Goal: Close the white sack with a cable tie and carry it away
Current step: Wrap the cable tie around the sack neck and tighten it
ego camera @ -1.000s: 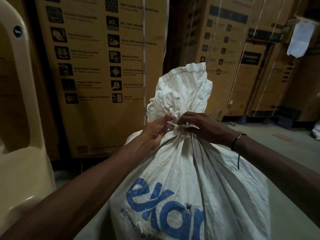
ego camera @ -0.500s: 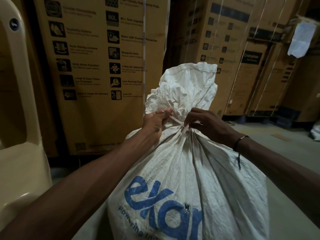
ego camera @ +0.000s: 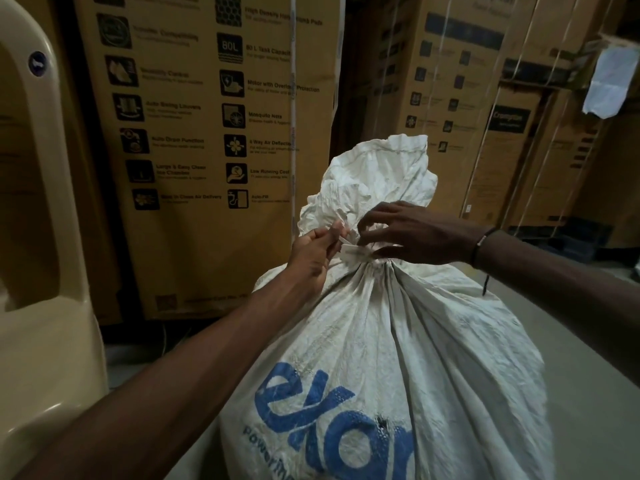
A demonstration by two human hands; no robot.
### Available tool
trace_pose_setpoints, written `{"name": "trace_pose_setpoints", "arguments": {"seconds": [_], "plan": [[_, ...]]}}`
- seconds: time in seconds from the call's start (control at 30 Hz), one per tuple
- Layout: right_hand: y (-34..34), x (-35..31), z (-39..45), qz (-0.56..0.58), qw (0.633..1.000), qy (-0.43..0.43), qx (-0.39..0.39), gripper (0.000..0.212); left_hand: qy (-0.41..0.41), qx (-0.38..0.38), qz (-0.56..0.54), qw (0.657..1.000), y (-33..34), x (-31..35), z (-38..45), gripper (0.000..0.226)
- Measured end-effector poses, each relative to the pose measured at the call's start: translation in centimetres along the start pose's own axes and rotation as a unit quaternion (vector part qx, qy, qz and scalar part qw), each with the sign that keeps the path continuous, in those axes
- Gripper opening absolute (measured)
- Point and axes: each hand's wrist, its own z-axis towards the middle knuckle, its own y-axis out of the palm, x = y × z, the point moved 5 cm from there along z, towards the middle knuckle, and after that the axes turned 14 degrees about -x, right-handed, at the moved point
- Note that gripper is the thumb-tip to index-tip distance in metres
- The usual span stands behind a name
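A: In the head view, where is the white sack (ego camera: pixel 398 358)?
B: Centre, running out at six o'clock, so its base is cut off. Its neck is bunched, and the cable tie (ego camera: pixel 351 251) wraps it.
A: The left hand (ego camera: pixel 313 256)?
B: At nine o'clock of the neck, pinched closed on the cable tie's loose tail.
A: The right hand (ego camera: pixel 412 233)?
B: At three o'clock, fingers spread and curved open around the neck; whether the fingertips touch is hard to make out.
A: Behind?
B: Cardboard boxes (ego camera: pixel 214 133) at twelve o'clock, print blurred.
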Motion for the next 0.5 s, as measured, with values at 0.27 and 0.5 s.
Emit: {"name": "trace_pose_setpoints", "arguments": {"seconds": [0.27,0.5], "plan": [[-0.5,1.4,-0.1,-0.122,0.992,-0.014,-0.035,0.057,0.001,-0.075,0.113,0.991,1.5,0.6,-0.6,0.020],[0.6,-1.2,-2.2,-0.089,0.996,-0.021,-0.006,0.058,0.015,-0.182,0.178,0.967,4.0,1.1,-1.7,0.025]]}}
